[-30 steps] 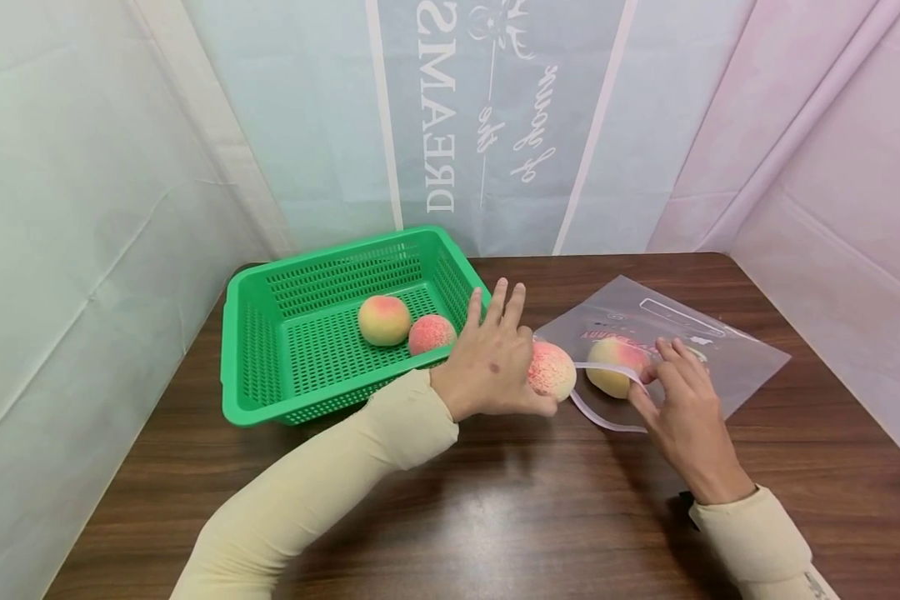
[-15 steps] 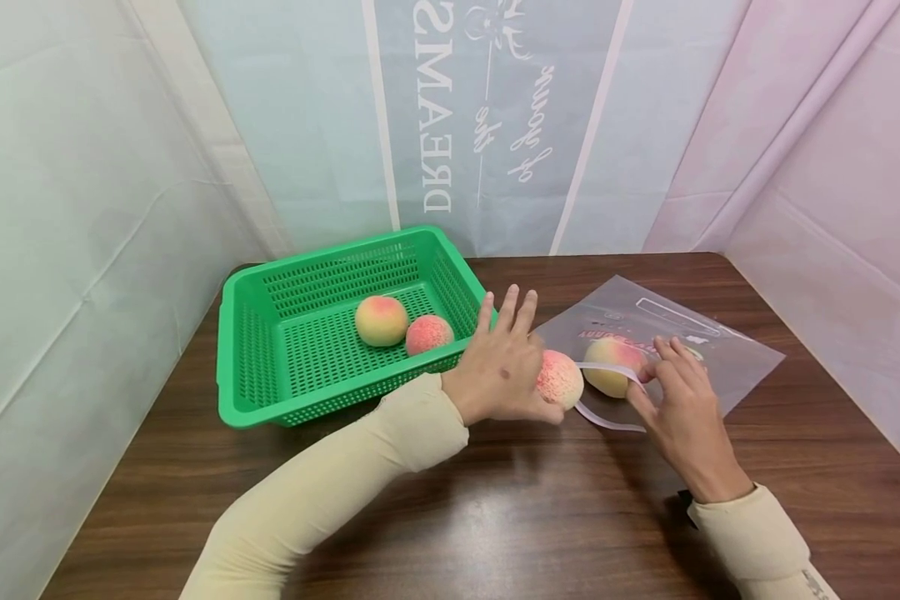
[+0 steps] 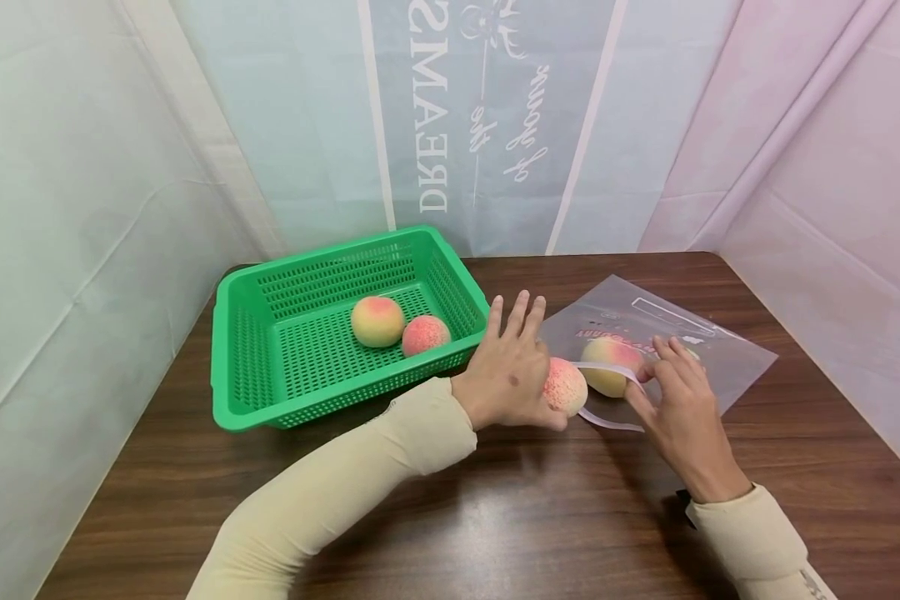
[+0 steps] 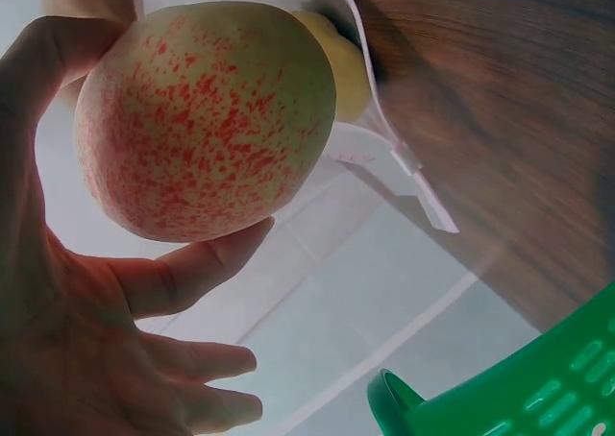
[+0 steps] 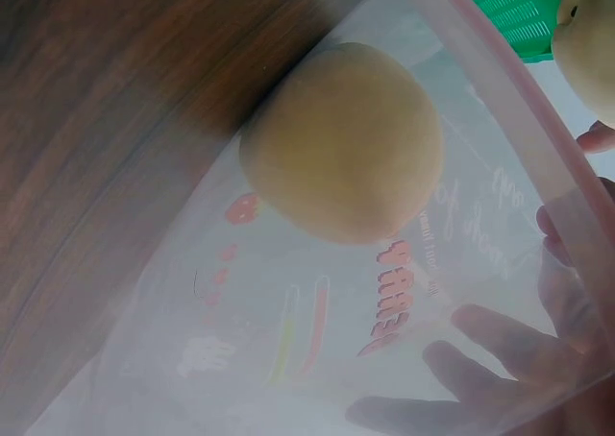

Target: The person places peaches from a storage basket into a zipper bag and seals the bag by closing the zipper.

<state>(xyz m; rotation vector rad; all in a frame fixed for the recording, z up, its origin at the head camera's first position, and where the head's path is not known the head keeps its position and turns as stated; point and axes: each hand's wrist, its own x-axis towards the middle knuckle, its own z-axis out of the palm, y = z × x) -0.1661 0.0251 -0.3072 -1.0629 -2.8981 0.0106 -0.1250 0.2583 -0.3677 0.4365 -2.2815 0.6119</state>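
Observation:
My left hand (image 3: 512, 375) holds a red-speckled peach (image 3: 566, 387) between thumb and index finger, the other fingers spread out. That peach (image 4: 207, 119) fills much of the left wrist view, right at the mouth of a clear zip bag (image 3: 727, 354). Inside the bag lies a yellow-pink peach (image 3: 609, 367), seen through the plastic as a pale round peach (image 5: 346, 143) in the right wrist view. My right hand (image 3: 682, 417) pinches the bag's lilac rim (image 3: 607, 425) with thumb and index finger, so the mouth gapes toward the left hand.
A green plastic basket (image 3: 228, 333) stands on the left of the brown wooden table (image 3: 435, 533). In it are a yellow-pink peach (image 3: 377, 322) and a red speckled peach (image 3: 425, 335). Fabric walls (image 3: 82, 250) enclose the table's sides and back.
My left hand has moved a little right and nearer to me with the peach, which now overlaps the bag's mouth. The right hand keeps its pinch on the rim.

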